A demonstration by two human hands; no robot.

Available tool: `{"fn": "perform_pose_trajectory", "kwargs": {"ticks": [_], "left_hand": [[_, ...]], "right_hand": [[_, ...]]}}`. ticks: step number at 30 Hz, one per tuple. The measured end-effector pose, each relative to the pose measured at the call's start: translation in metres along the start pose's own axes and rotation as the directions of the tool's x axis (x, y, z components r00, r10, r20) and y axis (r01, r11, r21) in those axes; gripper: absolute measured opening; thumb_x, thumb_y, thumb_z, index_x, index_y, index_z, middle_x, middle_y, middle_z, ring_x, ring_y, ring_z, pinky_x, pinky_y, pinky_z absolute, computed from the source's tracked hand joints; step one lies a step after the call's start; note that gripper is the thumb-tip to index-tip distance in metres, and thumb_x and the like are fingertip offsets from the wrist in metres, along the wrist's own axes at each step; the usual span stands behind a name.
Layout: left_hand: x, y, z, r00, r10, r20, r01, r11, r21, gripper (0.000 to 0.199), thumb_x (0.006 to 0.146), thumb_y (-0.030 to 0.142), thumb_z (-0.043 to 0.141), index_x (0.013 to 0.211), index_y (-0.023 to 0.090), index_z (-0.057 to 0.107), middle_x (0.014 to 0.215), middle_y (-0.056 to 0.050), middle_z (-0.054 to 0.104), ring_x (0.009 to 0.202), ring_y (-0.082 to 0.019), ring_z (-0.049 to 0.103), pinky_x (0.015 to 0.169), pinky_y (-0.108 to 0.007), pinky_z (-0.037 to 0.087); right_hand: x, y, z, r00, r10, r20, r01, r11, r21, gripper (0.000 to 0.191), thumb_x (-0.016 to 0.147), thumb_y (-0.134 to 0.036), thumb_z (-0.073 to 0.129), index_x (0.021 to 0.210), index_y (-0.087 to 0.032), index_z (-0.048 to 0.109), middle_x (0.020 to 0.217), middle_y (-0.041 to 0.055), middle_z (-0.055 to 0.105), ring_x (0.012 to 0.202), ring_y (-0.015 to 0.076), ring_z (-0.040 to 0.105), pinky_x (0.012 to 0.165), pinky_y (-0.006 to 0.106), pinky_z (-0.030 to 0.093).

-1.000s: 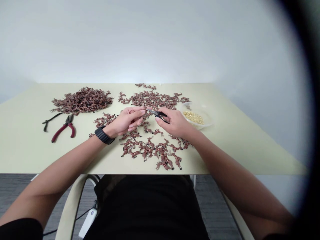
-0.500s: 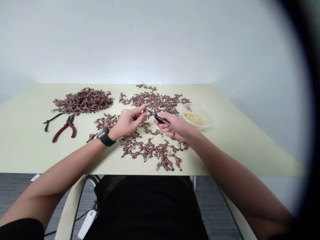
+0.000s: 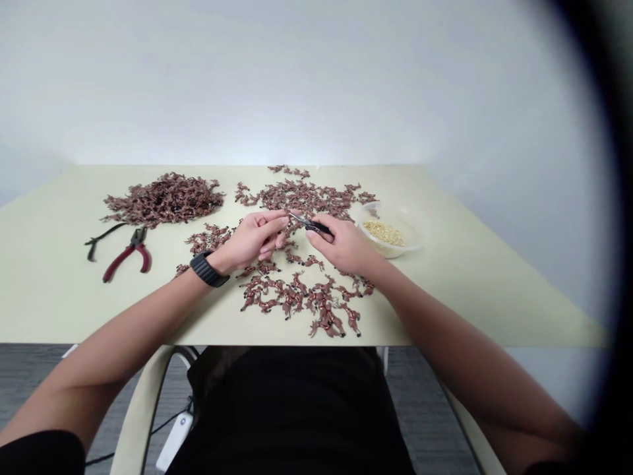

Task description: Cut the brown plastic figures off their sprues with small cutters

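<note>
Black-handled pliers point(image 3: 316, 226) are gripped in my right hand point(image 3: 349, 247), their slim metal jaws pointing left. My left hand point(image 3: 257, 236), with a black watch point(image 3: 210, 268) on its wrist, has thumb and forefinger pinched together at the plier tips. Whatever lies in that pinch is too small to make out. Below both hands, small brown deer figures point(image 3: 291, 293) are scattered toward the table's front edge. More deer figures point(image 3: 311, 196) spread out just behind the hands.
A dense heap of brown figures point(image 3: 165, 200) lies at the back left. In front of it are red-handled pliers point(image 3: 127, 254) and a thin black tool point(image 3: 101, 241). A clear plastic bowl point(image 3: 413, 227) with tiny gold pieces point(image 3: 383, 233) stands right of my right hand.
My left hand's fingers have drawn together into a pinch and curled under. My right hand has turned palm down around the pliers, whose jaws now meet the left fingertips.
</note>
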State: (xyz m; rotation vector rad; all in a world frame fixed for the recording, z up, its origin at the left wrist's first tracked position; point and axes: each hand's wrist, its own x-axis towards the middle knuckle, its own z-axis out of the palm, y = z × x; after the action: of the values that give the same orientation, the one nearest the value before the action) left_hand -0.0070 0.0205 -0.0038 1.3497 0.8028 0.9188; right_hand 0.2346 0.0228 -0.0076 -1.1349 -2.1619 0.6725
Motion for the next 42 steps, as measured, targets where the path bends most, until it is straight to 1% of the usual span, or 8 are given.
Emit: {"fn": "perform_pose_trajectory", "kwargs": {"ticks": [9, 13, 18, 21, 24, 28, 33, 42], "left_hand": [[-0.001, 0.002, 0.002, 1.0, -0.006, 0.007, 0.006, 1.0, 0.009, 0.048, 0.099, 0.04, 0.068, 0.14, 0.016, 0.066, 0.063, 0.005, 0.058, 0.037, -0.003, 0.029, 0.034, -0.018, 0.023], [-0.003, -0.002, 0.004, 0.995, 0.097, -0.029, -0.087, 0.965, 0.246, 0.055, 0.102, 0.044, 0.062, 0.15, 0.017, 0.059, 0.07, 0.002, 0.065, 0.038, -0.006, 0.039, 0.038, -0.021, 0.032], [0.002, -0.014, -0.011, 0.878, 0.476, 0.05, -0.327, 0.522, 0.788, 0.046, 0.102, 0.032, 0.06, 0.144, 0.017, 0.066, 0.066, 0.0, 0.062, 0.051, -0.01, 0.041, 0.05, -0.023, 0.033], [0.005, -0.018, -0.018, 0.846, 0.512, 0.15, -0.375, 0.371, 0.85, 0.044, 0.102, 0.03, 0.058, 0.143, 0.017, 0.068, 0.071, -0.003, 0.066, 0.055, -0.011, 0.042, 0.052, -0.023, 0.032], [0.005, -0.017, -0.015, 0.911, 0.412, 0.013, -0.282, 0.601, 0.748, 0.05, 0.104, 0.038, 0.056, 0.149, 0.017, 0.062, 0.072, -0.002, 0.068, 0.048, -0.008, 0.043, 0.047, -0.021, 0.033], [0.003, -0.011, -0.006, 0.988, 0.129, -0.085, -0.091, 0.93, 0.357, 0.055, 0.104, 0.047, 0.057, 0.15, 0.015, 0.057, 0.071, -0.001, 0.069, 0.039, -0.007, 0.046, 0.04, -0.02, 0.036], [0.005, -0.01, -0.006, 0.999, 0.027, -0.037, -0.024, 0.996, 0.09, 0.038, 0.1, 0.042, 0.066, 0.124, 0.014, 0.07, 0.064, 0.001, 0.065, 0.035, -0.004, 0.04, 0.035, -0.018, 0.029], [0.006, -0.01, -0.007, 1.0, -0.008, 0.009, 0.008, 0.999, -0.035, 0.046, 0.1, 0.038, 0.067, 0.14, 0.016, 0.066, 0.066, 0.002, 0.065, 0.038, -0.004, 0.034, 0.035, -0.016, 0.029]], "right_hand": [[0.0, -0.003, 0.0, 1.0, 0.009, 0.013, -0.01, 0.999, 0.033, 0.03, 0.102, -0.05, 0.053, 0.093, -0.022, 0.057, 0.07, -0.0017, 0.052, 0.063, 0.0152, 0.045, 0.062, 0.031, 0.031], [0.0, -0.009, 0.006, 0.994, 0.094, 0.046, -0.102, 0.969, 0.225, 0.035, 0.103, -0.053, 0.052, 0.086, -0.022, 0.053, 0.072, -0.0009, 0.049, 0.061, 0.014, 0.042, 0.056, 0.03, 0.031], [0.002, -0.008, 0.008, 0.863, 0.235, 0.447, -0.487, 0.62, 0.615, 0.042, 0.101, -0.062, 0.05, 0.088, -0.023, 0.05, 0.07, -0.0056, 0.026, 0.055, 0.011, 0.015, 0.044, 0.026, 0.013], [0.004, -0.005, 0.004, 0.803, 0.183, 0.567, -0.576, 0.479, 0.662, 0.043, 0.101, -0.063, 0.049, 0.09, -0.022, 0.051, 0.072, -0.0064, 0.02, 0.057, 0.0113, 0.01, 0.045, 0.026, 0.009], [0.004, -0.002, 0.002, 0.846, 0.207, 0.492, -0.506, 0.603, 0.617, 0.039, 0.102, -0.059, 0.048, 0.09, -0.022, 0.052, 0.072, -0.0049, 0.027, 0.056, 0.0112, 0.015, 0.047, 0.026, 0.014], [0.002, 0.001, 0.003, 0.983, 0.174, 0.065, -0.186, 0.944, 0.273, 0.034, 0.101, -0.055, 0.054, 0.091, -0.022, 0.054, 0.076, 0.0001, 0.049, 0.062, 0.014, 0.039, 0.056, 0.029, 0.029], [0.003, 0.005, 0.005, 0.999, 0.021, -0.042, -0.022, 0.999, -0.031, 0.03, 0.1, -0.052, 0.055, 0.099, -0.022, 0.057, 0.077, 0.0004, 0.057, 0.068, 0.0163, 0.047, 0.065, 0.031, 0.031], [0.004, 0.01, 0.004, 1.0, -0.024, 0.004, 0.024, 0.999, -0.028, 0.03, 0.101, -0.051, 0.053, 0.096, -0.022, 0.056, 0.075, -0.0009, 0.055, 0.066, 0.0158, 0.048, 0.064, 0.031, 0.03]]}}
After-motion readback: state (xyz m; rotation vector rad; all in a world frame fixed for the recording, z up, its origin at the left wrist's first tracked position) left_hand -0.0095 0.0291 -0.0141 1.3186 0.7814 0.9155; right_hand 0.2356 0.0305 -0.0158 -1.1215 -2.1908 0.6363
